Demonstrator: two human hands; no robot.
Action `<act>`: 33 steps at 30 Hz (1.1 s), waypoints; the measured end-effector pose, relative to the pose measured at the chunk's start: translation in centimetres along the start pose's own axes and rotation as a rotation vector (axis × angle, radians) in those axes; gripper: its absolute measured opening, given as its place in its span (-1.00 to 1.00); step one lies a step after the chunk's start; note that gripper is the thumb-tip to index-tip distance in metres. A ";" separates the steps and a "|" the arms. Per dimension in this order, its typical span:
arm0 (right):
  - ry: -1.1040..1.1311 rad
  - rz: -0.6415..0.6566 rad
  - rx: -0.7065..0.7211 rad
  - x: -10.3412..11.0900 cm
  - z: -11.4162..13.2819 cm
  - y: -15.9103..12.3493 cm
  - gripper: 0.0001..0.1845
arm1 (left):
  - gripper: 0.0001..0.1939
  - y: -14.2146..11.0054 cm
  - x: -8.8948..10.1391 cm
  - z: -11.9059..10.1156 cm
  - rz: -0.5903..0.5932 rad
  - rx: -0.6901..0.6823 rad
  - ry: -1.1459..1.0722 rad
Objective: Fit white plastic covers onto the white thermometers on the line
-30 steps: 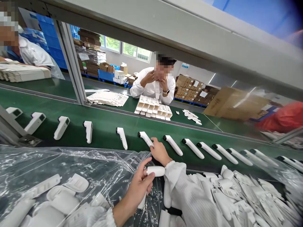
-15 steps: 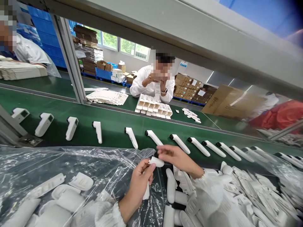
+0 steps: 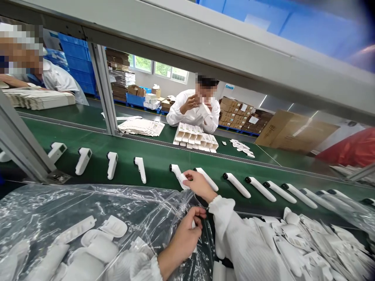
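My right hand (image 3: 199, 184) reaches over the green belt, its fingers closed at the lower handle end of a white forehead thermometer (image 3: 176, 171) with a black tip. Whether a cover lies under those fingertips is hidden. Lower down, my left hand (image 3: 186, 232) is curled over the clear plastic bag, and part of a white plastic cover (image 3: 193, 224) shows between its fingers and palm. Several more white covers (image 3: 114, 226) lie under the bag's film at left. To the right of my right sleeve is a heap of white plastic parts (image 3: 310, 242).
Similar thermometers (image 3: 236, 185) lie in a row along the belt (image 3: 158, 156). A metal post (image 3: 102, 86) and overhead beam (image 3: 187, 43) frame the station. Across it, a co-worker (image 3: 187, 105) sits behind small white boxes (image 3: 195, 136); another person (image 3: 58, 78) is at left.
My right hand has moved from beside my left hand up and left to the thermometer. The cover at my left fingertips is no longer there. The view has shifted.
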State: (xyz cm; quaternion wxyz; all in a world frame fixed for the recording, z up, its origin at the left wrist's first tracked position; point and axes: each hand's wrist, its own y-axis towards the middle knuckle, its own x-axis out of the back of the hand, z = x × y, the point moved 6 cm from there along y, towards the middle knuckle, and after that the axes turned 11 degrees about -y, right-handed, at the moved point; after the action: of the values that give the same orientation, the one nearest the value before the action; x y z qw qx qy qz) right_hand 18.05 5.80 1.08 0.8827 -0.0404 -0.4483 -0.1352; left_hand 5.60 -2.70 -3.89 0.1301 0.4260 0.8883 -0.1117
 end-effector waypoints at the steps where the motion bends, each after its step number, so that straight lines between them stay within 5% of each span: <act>1: -0.106 0.014 -0.019 -0.9 0.0 0.4 -0.71 | -0.47 0.0 -0.2 0.1 0.025 0.009 -0.026; 6: -0.380 0.010 -0.090 -2.5 -0.8 0.2 -0.40 | -0.58 -0.4 -0.8 -0.4 0.051 0.043 0.010; 12: -0.479 0.008 -0.085 -2.3 -1.5 0.0 -0.43 | -0.63 -0.3 -0.4 -1.2 -0.005 -0.023 0.117; 17: -0.391 -0.078 -0.061 3.4 -2.2 -2.3 -0.44 | -0.48 0.6 -0.3 -0.4 -0.049 0.027 0.072; 20: -0.263 -0.223 -0.015 8.3 -2.2 -8.9 -0.49 | -0.49 1.2 -1.6 -0.3 -0.066 0.048 0.077; 22: -0.239 -0.227 0.022 9.0 -1.6 -15.7 -0.57 | -0.49 1.3 -3.1 -0.2 -0.034 0.073 0.067; 25: -0.338 -0.176 0.218 5.2 0.4 -26.7 -0.53 | -0.33 1.0 -5.2 -0.9 0.134 0.125 -0.009; 28: -0.427 -0.182 0.440 -0.4 1.6 -34.8 -0.57 | -0.27 -0.5 -5.1 -2.9 0.281 0.153 0.114; 30: -0.499 -0.189 0.424 -2.5 1.2 -36.7 -0.62 | -0.39 -2.3 -4.1 -3.9 0.356 0.224 0.437; 33: -0.536 -0.134 0.425 -2.6 0.4 -35.8 -0.56 | -0.48 -6.1 -3.2 -4.6 0.555 0.302 0.896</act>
State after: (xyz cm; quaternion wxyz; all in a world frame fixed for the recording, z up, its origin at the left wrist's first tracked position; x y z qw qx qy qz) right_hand 6.43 -28.02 -2.58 0.7112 0.1398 -0.6841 -0.0812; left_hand 2.10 -7.29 2.03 -0.2989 0.6642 0.6851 -0.0073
